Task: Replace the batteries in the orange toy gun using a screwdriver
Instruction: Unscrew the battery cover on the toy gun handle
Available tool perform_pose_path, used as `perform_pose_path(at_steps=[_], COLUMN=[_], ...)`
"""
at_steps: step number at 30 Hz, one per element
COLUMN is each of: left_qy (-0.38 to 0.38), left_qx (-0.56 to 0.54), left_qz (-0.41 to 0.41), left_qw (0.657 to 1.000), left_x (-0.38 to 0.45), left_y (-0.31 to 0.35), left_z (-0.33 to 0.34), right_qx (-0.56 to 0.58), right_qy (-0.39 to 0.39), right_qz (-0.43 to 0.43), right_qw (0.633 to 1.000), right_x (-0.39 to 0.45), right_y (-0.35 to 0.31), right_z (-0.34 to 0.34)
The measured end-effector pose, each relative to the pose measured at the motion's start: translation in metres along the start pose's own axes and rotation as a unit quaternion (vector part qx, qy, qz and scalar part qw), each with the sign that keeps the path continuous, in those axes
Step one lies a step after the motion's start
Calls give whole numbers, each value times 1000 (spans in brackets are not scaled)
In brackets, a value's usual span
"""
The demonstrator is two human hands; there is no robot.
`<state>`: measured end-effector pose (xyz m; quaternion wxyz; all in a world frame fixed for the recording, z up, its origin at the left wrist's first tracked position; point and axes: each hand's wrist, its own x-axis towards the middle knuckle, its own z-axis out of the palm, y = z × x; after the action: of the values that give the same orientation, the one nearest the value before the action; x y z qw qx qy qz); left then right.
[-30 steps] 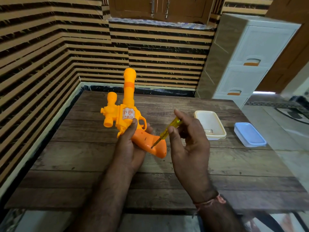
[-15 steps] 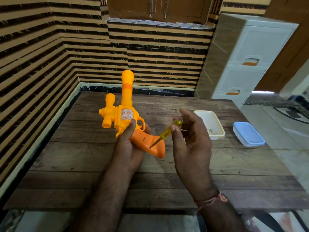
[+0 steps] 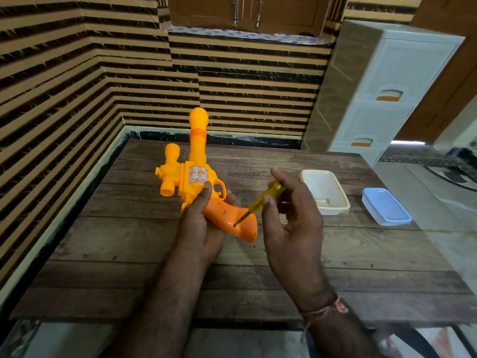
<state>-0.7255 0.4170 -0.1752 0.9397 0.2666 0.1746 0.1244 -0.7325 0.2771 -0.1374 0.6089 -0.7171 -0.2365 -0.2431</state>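
The left hand wraps its grip closed around the toy gun near the trigger, holding it above the bench at frame centre, barrel pointing up. The right hand pinches one yellow screwdriver between thumb and fingers, other fingers loosely spread; its tip touches the orange handle. Right of centre sit one cream box and one blue lid. A small item inside the box is hard to make out.
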Motion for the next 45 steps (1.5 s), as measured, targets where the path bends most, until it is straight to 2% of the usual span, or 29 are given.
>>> perform_pose_path(at_steps=[6,11,17,23,27,34,39,45], left_qy=[-9,-8,5,-16,-12,-2,5,3], left_qx=[9,12,7,17,-11,23,21,17], left_qz=[1,3,-2,-1,-10,3,1,-1], left_qw=[1000,1000,1000,1000,1000,1000,1000,1000], left_x=[-2,-1,-2,-2,-2,0,2,1], left_y=[2,1,1,-1,-2,-1,-2,-3], left_z=[1,0,1,1,0,-1,-4,-1], right_qx=[9,5,30,-9,-2,34,24,56], right_qy=[-20,7,4,7,23,15,31,4], right_qz=[-6,-20,8,-23,-10,24,8,22], right_qw=[1000,1000,1000,1000,1000,999,999,998], right_x=[1,3,3,3,3,2,2,1], right_y=[-3,0,-3,-2,1,0,5,2], right_z=[1,-1,0,-1,-2,-2,0,-1])
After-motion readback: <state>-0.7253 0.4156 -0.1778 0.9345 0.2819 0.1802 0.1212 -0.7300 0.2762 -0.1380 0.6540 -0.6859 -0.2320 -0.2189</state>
